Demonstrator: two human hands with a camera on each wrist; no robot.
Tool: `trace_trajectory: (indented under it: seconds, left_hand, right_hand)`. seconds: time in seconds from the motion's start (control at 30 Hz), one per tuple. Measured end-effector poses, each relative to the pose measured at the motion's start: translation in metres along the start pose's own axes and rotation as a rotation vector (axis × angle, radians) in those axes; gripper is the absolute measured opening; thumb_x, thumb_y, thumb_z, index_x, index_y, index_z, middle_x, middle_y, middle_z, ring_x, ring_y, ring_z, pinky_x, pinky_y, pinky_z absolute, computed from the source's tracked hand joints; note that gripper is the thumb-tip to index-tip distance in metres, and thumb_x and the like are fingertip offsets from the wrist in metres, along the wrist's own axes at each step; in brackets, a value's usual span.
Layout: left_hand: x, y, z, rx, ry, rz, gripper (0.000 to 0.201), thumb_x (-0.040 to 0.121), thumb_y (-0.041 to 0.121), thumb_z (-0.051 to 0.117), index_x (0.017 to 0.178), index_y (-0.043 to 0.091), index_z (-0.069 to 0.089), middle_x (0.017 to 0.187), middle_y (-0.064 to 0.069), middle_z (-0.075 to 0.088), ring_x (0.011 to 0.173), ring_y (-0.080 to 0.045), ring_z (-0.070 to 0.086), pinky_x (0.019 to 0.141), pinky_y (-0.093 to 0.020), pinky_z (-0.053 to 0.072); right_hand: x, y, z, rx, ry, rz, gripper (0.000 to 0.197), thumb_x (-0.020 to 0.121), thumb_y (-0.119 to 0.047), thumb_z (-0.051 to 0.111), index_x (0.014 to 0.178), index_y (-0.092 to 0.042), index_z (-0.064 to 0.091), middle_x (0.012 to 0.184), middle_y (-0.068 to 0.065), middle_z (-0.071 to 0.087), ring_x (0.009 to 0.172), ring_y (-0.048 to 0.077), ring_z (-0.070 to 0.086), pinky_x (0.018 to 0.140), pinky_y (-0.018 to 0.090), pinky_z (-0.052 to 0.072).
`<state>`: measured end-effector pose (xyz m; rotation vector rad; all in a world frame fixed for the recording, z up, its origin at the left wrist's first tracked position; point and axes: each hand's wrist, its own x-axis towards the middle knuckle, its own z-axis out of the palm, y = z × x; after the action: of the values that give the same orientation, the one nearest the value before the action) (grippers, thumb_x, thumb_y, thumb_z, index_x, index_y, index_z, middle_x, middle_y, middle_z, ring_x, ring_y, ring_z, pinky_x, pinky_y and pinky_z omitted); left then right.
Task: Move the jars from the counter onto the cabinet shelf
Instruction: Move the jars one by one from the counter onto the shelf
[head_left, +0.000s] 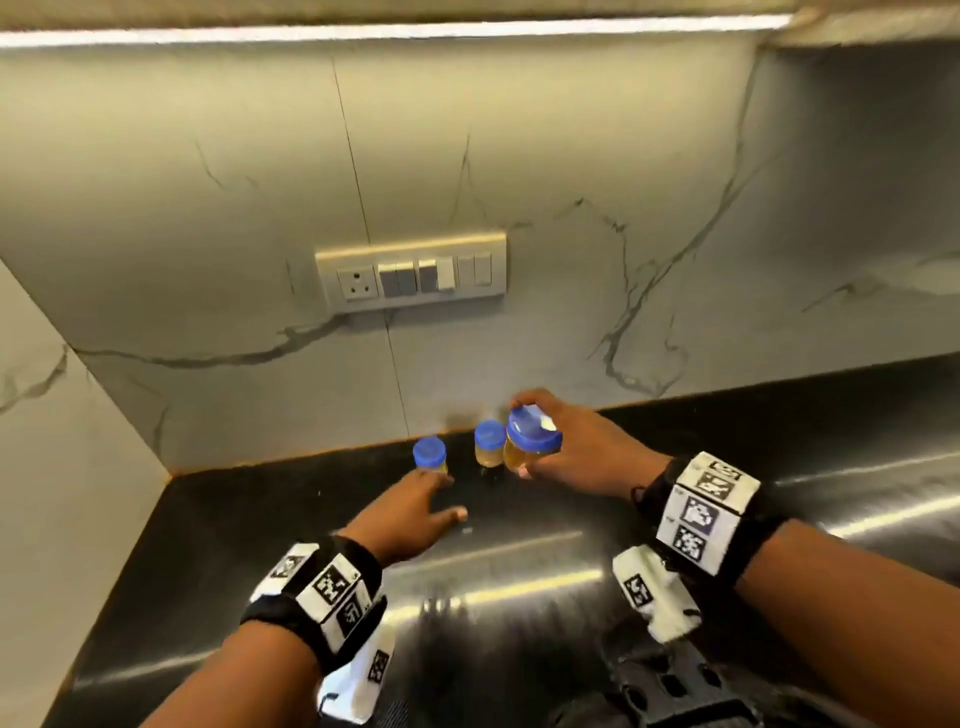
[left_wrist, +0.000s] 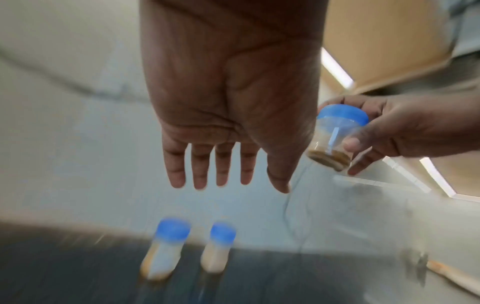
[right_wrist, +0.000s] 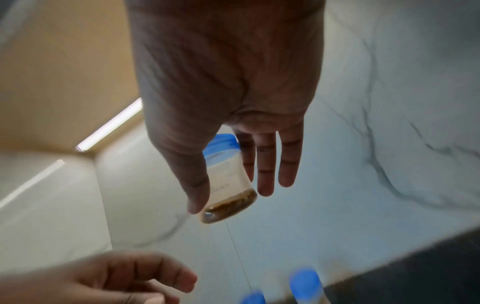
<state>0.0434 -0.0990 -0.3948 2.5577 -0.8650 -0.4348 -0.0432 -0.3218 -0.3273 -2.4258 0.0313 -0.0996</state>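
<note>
The right grip holds a clear blue-lidded plastic jar above the glossy black desk; two matching jars stand at its back edge, the left grip open near them

three small clear plastic jars with blue lids. two jars stand upright on the black counter by the wall. the third jar is tilted, up off the counter.

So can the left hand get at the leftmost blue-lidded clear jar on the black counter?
Probably yes: the left hand is open with fingertips right by that jar, nothing between.
</note>
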Motion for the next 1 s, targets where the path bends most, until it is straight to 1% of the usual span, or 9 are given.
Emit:
trace_trajectory:
  seconds: [0.1, 0.17, 0.23, 0.43, 0.57, 0.67, 0.8, 0.9, 1.0]
  left_hand:
    - [-0.003, 0.043, -0.072, -0.058, 0.165, 0.181, 0.05, 0.083, 0.052, 0.06, 0.122, 0.021, 0.061, 0.123, 0.0, 0.063, 0.11, -0.015, 0.057, 0.096, -0.024, 0.041]
    - [-0.015, 0.067, -0.119, -0.119, 0.289, 0.291, 0.035, 0.083, 0.047, 0.064, 0.113, 0.03, 0.063, 0.112, 0.009, 0.066, 0.098, -0.003, 0.061, 0.089, -0.022, 0.047]
    - [-0.036, 0.09, -0.163, -0.173, 0.397, 0.399, 0.021, 0.083, 0.039, 0.066, 0.103, 0.035, 0.064, 0.098, 0.014, 0.069, 0.088, 0.005, 0.063, 0.078, -0.013, 0.047]
    - [-0.125, 0.138, -0.281, -0.076, 0.693, 0.6, 0.018, 0.079, 0.042, 0.061, 0.092, 0.034, 0.07, 0.086, 0.02, 0.071, 0.082, 0.004, 0.064, 0.069, -0.004, 0.044]
    - [-0.151, 0.158, -0.345, 0.115, 0.747, 0.582, 0.024, 0.074, 0.056, 0.061, 0.086, 0.038, 0.07, 0.089, 0.029, 0.067, 0.08, 0.007, 0.064, 0.064, -0.01, 0.047]
    - [-0.155, 0.173, -0.396, 0.236, 0.774, 0.529, 0.042, 0.073, 0.072, 0.054, 0.091, 0.037, 0.07, 0.083, 0.019, 0.071, 0.078, 0.002, 0.066, 0.072, -0.024, 0.052]
    - [-0.159, 0.196, -0.451, 0.296, 0.832, 0.468, 0.041, 0.07, 0.062, 0.05, 0.094, 0.035, 0.068, 0.082, 0.017, 0.07, 0.077, 0.001, 0.065, 0.071, -0.023, 0.047]
    - [-0.154, 0.213, -0.487, 0.271, 0.868, 0.442, 0.034, 0.076, 0.057, 0.053, 0.091, 0.031, 0.067, 0.079, 0.013, 0.07, 0.073, 0.002, 0.065, 0.068, -0.024, 0.047]
    - [-0.131, 0.222, -0.515, 0.229, 0.865, 0.379, 0.028, 0.086, 0.046, 0.058, 0.095, 0.022, 0.067, 0.085, 0.006, 0.071, 0.079, -0.009, 0.067, 0.073, -0.029, 0.052]
  right_hand:
    - [-0.011, -0.046, -0.058, -0.07, 0.102, -0.135, 0.062, 0.073, -0.037, 0.077, 0.124, -0.044, 0.043, 0.108, -0.01, 0.064, 0.089, 0.01, 0.064, 0.086, 0.031, 0.052]
    - [-0.025, -0.077, -0.094, -0.101, 0.167, -0.222, 0.066, 0.072, -0.04, 0.08, 0.126, -0.044, 0.043, 0.109, -0.018, 0.063, 0.09, 0.0, 0.063, 0.081, 0.018, 0.051]
    - [-0.047, -0.106, -0.126, -0.101, 0.229, -0.291, 0.069, 0.07, -0.04, 0.082, 0.128, -0.042, 0.044, 0.11, -0.022, 0.064, 0.093, -0.004, 0.064, 0.08, 0.014, 0.05]
    - [-0.116, -0.174, -0.213, -0.186, 0.411, -0.38, 0.068, 0.058, -0.064, 0.076, 0.119, -0.063, 0.045, 0.109, -0.036, 0.061, 0.09, -0.005, 0.066, 0.08, 0.011, 0.05]
    - [-0.12, -0.202, -0.27, -0.244, 0.472, -0.348, 0.085, 0.041, -0.065, 0.079, 0.12, -0.061, 0.048, 0.107, -0.028, 0.065, 0.082, 0.005, 0.071, 0.078, 0.032, 0.055]
    - [-0.103, -0.229, -0.313, -0.282, 0.434, -0.347, 0.087, 0.034, -0.063, 0.083, 0.116, -0.06, 0.052, 0.104, -0.019, 0.07, 0.088, 0.012, 0.072, 0.085, 0.045, 0.056]
    - [-0.074, -0.281, -0.353, -0.399, 0.412, -0.297, 0.077, 0.041, -0.064, 0.083, 0.111, -0.064, 0.051, 0.099, -0.005, 0.071, 0.085, 0.019, 0.07, 0.083, 0.043, 0.055]
    - [-0.042, -0.324, -0.376, -0.457, 0.413, -0.278, 0.059, 0.06, -0.041, 0.079, 0.111, -0.056, 0.052, 0.095, -0.001, 0.069, 0.08, 0.021, 0.068, 0.068, 0.032, 0.054]
    - [0.001, -0.36, -0.383, -0.469, 0.412, -0.283, 0.053, 0.073, -0.028, 0.078, 0.119, -0.042, 0.053, 0.094, 0.006, 0.068, 0.074, 0.023, 0.068, 0.064, 0.032, 0.054]
